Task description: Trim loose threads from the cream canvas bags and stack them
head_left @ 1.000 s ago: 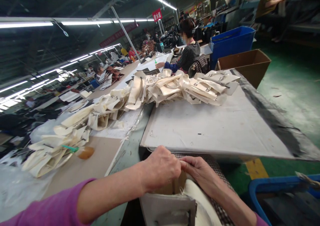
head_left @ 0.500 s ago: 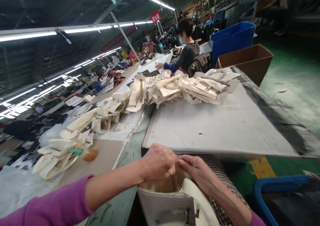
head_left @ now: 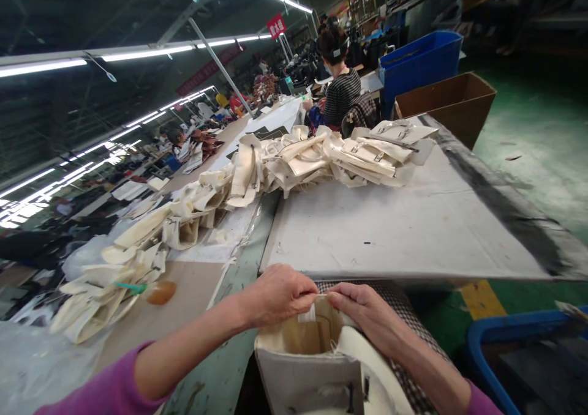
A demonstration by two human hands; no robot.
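A cream bag [head_left: 307, 381] stands upright in front of me at the table's near edge, its mouth facing up and its tan inside showing. My left hand [head_left: 281, 294] pinches the far rim of the bag between thumb and fingers. Close beside it, my right hand [head_left: 362, 311] grips the same rim further right, thumb on top. A short stretch of the edge shows between the two hands. A wide cream strap [head_left: 374, 366] curves over the bag's right side, and loose threads stick out near its end. The bag's lower part is out of frame.
Cream bags [head_left: 294, 161] lie heaped across the white-topped table [head_left: 413, 231] and down the left bench. A bottle with a green nozzle [head_left: 160, 292] lies at left. At right stand a blue bin [head_left: 478, 341] and a brown box [head_left: 445, 103]. A co-worker [head_left: 342, 90] sits beyond.
My left hand has shifted slightly left, away from my right hand, uncovering more of the rim and a white label inside. The co-worker's head has turned away.
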